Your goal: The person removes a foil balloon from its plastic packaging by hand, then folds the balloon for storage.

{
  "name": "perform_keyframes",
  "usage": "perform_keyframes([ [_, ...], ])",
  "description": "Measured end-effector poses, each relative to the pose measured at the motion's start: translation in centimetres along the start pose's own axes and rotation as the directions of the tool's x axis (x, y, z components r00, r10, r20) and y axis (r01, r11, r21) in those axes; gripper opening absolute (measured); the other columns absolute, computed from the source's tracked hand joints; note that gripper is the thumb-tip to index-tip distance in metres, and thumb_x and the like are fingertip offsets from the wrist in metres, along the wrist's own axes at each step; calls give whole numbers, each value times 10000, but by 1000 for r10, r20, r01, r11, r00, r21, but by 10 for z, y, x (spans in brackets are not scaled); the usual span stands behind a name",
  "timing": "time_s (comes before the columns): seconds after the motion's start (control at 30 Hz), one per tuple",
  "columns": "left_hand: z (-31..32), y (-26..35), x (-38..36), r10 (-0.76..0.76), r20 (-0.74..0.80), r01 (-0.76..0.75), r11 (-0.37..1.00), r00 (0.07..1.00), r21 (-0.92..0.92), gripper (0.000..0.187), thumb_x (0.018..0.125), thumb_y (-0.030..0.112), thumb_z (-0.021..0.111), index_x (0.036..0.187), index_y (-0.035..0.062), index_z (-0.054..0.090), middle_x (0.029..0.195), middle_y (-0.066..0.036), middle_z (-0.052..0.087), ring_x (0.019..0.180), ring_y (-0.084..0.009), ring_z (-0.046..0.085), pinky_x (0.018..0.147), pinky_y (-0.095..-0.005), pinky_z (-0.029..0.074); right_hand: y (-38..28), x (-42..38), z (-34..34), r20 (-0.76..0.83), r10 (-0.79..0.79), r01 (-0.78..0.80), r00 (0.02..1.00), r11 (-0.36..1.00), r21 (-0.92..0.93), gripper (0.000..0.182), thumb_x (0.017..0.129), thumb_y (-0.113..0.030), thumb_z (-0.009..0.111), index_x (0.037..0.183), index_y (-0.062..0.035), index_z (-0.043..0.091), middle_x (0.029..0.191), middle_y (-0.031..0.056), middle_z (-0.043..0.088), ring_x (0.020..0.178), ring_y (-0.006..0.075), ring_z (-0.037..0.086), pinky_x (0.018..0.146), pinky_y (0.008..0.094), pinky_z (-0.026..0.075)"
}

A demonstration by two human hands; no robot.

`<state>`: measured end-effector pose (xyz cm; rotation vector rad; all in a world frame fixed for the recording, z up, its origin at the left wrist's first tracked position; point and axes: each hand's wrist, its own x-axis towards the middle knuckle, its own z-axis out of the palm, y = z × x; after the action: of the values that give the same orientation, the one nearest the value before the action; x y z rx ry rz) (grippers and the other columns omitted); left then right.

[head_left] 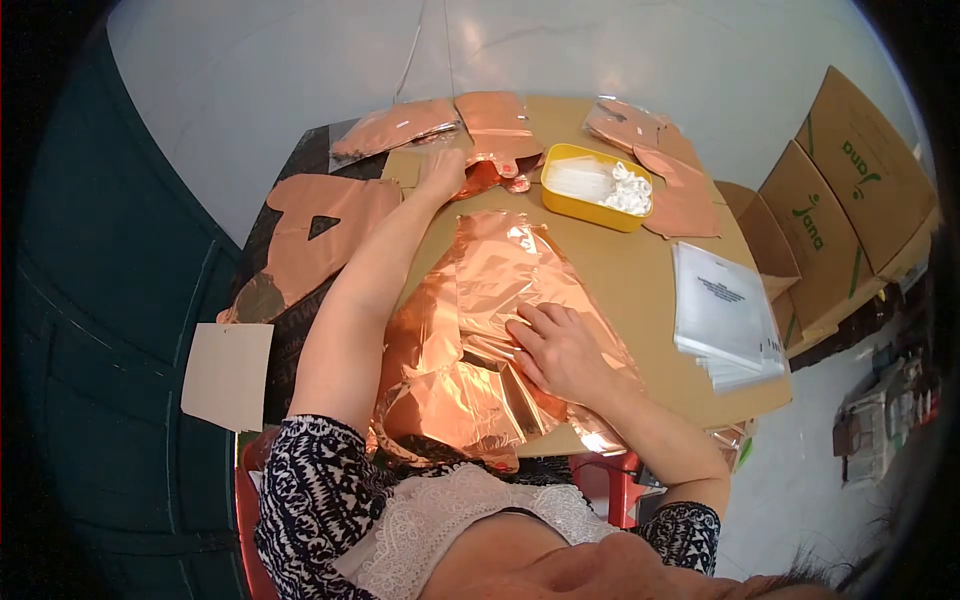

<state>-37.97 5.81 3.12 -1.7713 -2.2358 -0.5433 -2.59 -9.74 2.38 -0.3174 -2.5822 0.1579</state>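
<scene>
A large shiny copper foil balloon (490, 270), flat and creased, lies in front of me with its lower part folded over. My right hand (562, 352) rests on it, palm down and fingers spread. My left hand (443, 176) reaches to the back of the table, its fingers curled; what they hold, if anything, is hidden. Beside that hand are a small beige card (402, 168) and a copper foil balloon (497, 125) with a red-marked tab. Farther left lies a letter-shaped foil balloon (325, 230) with a triangular hole.
A yellow tub (597, 212) holds white sheets and a tangle of white string. Clear printed bags (722, 310) are stacked at the right edge. Bagged foil balloons (395, 130) lie along the back. Light cards (227, 375) overhang the left edge. Open cardboard boxes (830, 210) stand right.
</scene>
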Motion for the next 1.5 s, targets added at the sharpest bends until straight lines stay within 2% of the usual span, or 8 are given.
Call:
perform_keyframes([
  [0.4,-38,14,42,-465,-118,345,783,877,-517,191,863,132,586,915,0,716,880,-181,696,863,-312,690,705,-428,556,-2,0,-2,19,14,-14,1000,1000,9,399,787,-187,688,1150,-35,621,1237,157,572,1073,321,531,917,415,427],
  [0.5,-44,19,49,-429,77,-54,-286,900,-957,202,881,142,573,911,13,725,809,-120,697,834,-225,697,680,-366,562,0,0,0,6,4,-4,1000,1000,6,394,787,-183,689,1146,-37,620,1233,152,574,1073,318,530,917,416,425],
  [0.57,-7,-18,63,-31,-85,-47,628,996,-777,215,891,137,558,930,13,728,753,-74,680,751,-174,671,636,-319,532,-1,-1,0,4,10,-11,1000,1000,10,391,787,-183,689,1144,-38,618,1233,151,572,1074,317,529,917,415,424],
  [0.63,-15,-18,59,97,-115,-138,889,989,-436,228,894,141,553,972,24,732,721,-36,661,683,-125,626,602,-281,495,0,-1,-1,5,10,-10,1000,1000,8,391,787,-183,689,1143,-39,616,1235,150,570,1075,316,528,916,414,424],
  [1.03,-81,9,36,-626,-58,-124,-62,778,-990,316,941,169,568,1210,28,656,768,-13,628,664,-123,583,633,-270,499,1,-2,3,-4,5,-5,1000,1000,7,390,782,-188,692,1137,-44,617,1226,144,569,1071,313,529,910,416,423],
  [1.13,-44,-51,60,75,-193,-142,921,978,-362,256,926,159,565,1120,44,685,796,-97,641,721,-240,631,684,-339,519,1,-2,3,-12,-6,6,1000,1000,-1,386,787,-191,679,1134,-34,612,1213,149,569,1066,310,531,903,411,424],
  [1.2,-56,-48,55,377,-149,-355,922,914,154,222,907,150,560,1051,60,703,830,-140,650,758,-299,642,706,-374,519,1,-2,1,-18,-24,24,1000,1000,-15,384,793,-188,662,1129,-13,600,1191,161,568,1058,308,535,894,404,424],
  [1.5,-112,-29,45,-243,-680,-222,825,692,-520,259,915,198,496,1009,149,732,960,-132,692,894,-314,644,816,-375,496,2,-1,2,-40,-31,31,999,999,-12,360,786,-171,660,1106,-17,597,1170,157,570,1052,305,536,887,399,423],
])
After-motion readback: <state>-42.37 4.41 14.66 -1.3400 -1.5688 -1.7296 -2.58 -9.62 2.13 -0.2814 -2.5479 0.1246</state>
